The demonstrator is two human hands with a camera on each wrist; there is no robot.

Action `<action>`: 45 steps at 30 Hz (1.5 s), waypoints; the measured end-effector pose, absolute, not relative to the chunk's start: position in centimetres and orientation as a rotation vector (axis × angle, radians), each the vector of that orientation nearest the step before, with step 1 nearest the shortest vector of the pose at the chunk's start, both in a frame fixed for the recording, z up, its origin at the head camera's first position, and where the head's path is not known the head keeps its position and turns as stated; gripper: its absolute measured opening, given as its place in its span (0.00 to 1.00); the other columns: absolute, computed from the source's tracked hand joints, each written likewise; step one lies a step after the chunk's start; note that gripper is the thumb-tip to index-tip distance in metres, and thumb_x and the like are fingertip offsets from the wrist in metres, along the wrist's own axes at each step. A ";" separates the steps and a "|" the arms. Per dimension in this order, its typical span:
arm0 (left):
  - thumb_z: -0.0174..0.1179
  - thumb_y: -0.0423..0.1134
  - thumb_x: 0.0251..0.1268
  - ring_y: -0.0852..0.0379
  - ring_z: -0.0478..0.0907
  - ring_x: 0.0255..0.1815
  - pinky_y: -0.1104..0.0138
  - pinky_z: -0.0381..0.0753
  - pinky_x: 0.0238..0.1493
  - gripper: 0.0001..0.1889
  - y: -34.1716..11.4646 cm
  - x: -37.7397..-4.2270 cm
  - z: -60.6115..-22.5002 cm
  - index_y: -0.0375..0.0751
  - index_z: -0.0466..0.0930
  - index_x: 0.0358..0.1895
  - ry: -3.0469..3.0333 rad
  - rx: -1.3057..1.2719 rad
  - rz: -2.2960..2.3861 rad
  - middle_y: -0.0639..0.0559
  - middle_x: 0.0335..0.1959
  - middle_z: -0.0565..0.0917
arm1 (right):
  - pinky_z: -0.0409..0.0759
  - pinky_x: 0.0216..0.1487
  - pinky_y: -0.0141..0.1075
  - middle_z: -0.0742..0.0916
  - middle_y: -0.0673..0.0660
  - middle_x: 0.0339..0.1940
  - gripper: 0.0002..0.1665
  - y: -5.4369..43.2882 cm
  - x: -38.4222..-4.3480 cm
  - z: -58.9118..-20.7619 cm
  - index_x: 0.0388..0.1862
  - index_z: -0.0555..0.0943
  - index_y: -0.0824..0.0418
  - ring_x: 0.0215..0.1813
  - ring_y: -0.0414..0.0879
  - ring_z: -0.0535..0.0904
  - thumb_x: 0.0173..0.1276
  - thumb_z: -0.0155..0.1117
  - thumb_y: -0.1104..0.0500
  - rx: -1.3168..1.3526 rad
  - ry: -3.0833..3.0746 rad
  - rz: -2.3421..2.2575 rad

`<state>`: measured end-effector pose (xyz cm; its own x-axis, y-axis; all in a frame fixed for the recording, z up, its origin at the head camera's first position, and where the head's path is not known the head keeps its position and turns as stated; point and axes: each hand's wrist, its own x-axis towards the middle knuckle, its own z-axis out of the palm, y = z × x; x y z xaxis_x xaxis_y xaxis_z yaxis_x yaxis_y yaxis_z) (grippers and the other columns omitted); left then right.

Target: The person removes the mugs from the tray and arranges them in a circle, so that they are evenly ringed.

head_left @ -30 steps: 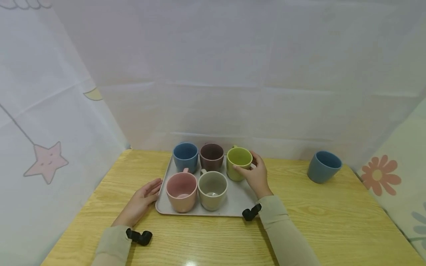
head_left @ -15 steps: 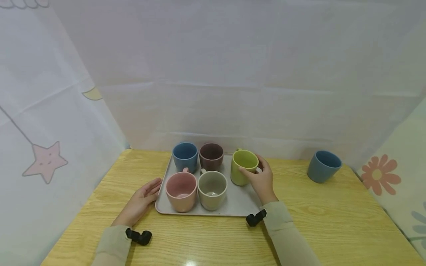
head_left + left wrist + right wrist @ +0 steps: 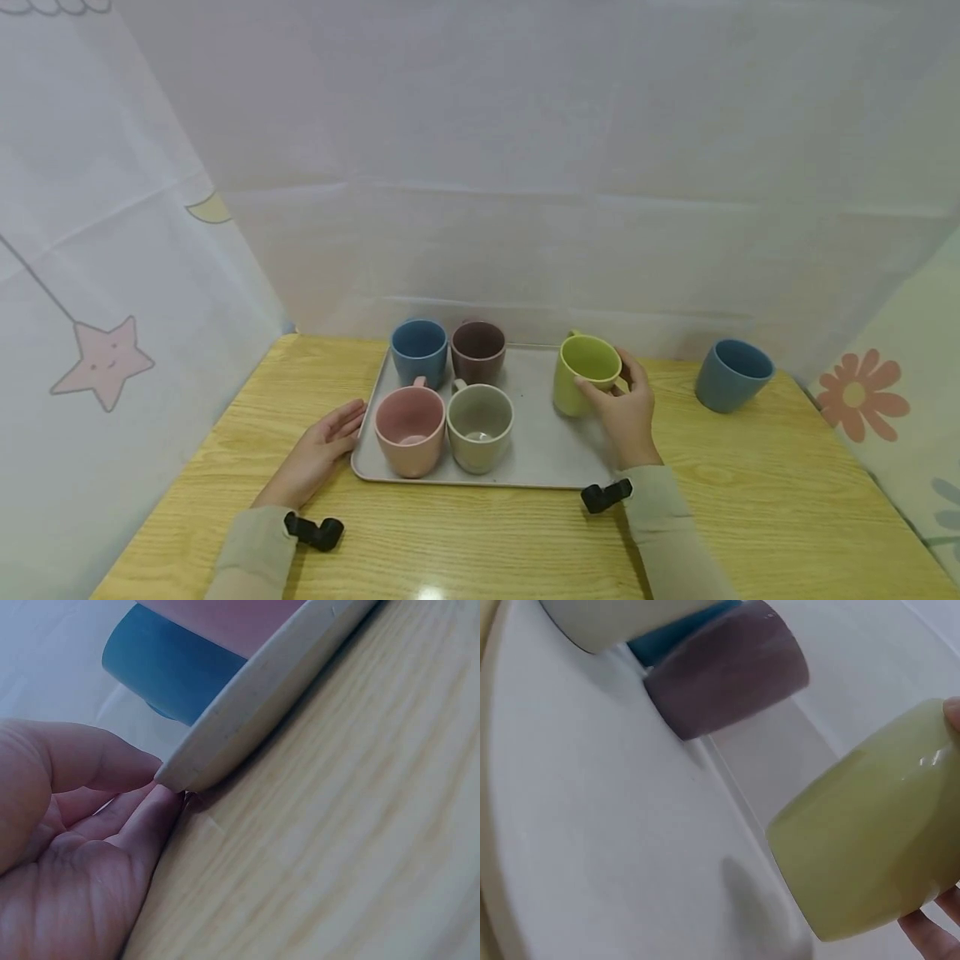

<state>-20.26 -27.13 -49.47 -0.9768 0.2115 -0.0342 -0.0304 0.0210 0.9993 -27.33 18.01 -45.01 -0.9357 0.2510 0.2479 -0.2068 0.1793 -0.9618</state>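
My right hand (image 3: 627,410) grips a yellow-green mug (image 3: 573,382) by its rim and side, thumb in front. In the right wrist view the mug (image 3: 870,832) hangs tilted just above the tray, its shadow below. My left hand (image 3: 318,454) is at the left edge of a pale rectangular tray (image 3: 540,454); in the left wrist view its fingertips (image 3: 150,776) pinch the tray's rim (image 3: 225,724). On the tray stand a blue mug (image 3: 418,367), a plum mug (image 3: 477,367), a pink mug (image 3: 410,454) and a grey-white mug (image 3: 480,454).
A separate blue cup (image 3: 729,387) leans on the wooden table (image 3: 750,483) at the back right, apart from the tray. Hanging white cloth (image 3: 480,208) closes off the back and both sides of the table.
My right hand has carried the yellow-green mug to the right, away from the plum mug and over the tray's right part. The left hand, tray and other mugs stay put.
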 end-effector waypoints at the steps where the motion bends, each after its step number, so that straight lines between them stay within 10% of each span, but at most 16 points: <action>1: 0.44 0.24 0.78 0.39 0.44 0.81 0.81 0.68 0.61 0.33 -27.1 -20.3 -49.5 0.28 0.41 0.81 2.114 0.189 2.072 0.32 0.81 0.48 | 0.74 0.66 0.45 0.75 0.57 0.67 0.48 18.3 -27.2 -44.9 0.74 0.69 0.60 0.67 0.49 0.69 0.56 0.82 0.59 -0.052 -2.107 1.812; 23: 0.46 0.27 0.79 0.39 0.45 0.81 0.82 0.69 0.61 0.33 -27.1 -20.4 -49.6 0.29 0.43 0.81 2.164 0.181 2.030 0.34 0.81 0.50 | 0.77 0.59 0.32 0.75 0.55 0.63 0.45 24.6 -27.6 -44.8 0.73 0.73 0.57 0.63 0.44 0.70 0.57 0.81 0.59 -0.243 -1.972 1.678; 45: 0.46 0.27 0.79 0.39 0.44 0.81 0.81 0.69 0.61 0.34 -27.3 -20.5 -49.8 0.30 0.42 0.81 2.139 0.176 2.043 0.34 0.82 0.49 | 0.73 0.70 0.41 0.71 0.61 0.67 0.51 26.8 -27.8 -46.3 0.77 0.67 0.62 0.69 0.53 0.69 0.57 0.82 0.55 -0.363 -1.935 1.660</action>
<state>-20.45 -27.28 -49.76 -0.9771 0.2075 -0.0467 -0.0372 0.0495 0.9981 -27.83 26.84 -46.29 -0.8072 0.5411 0.2358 -0.1510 0.1968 -0.9687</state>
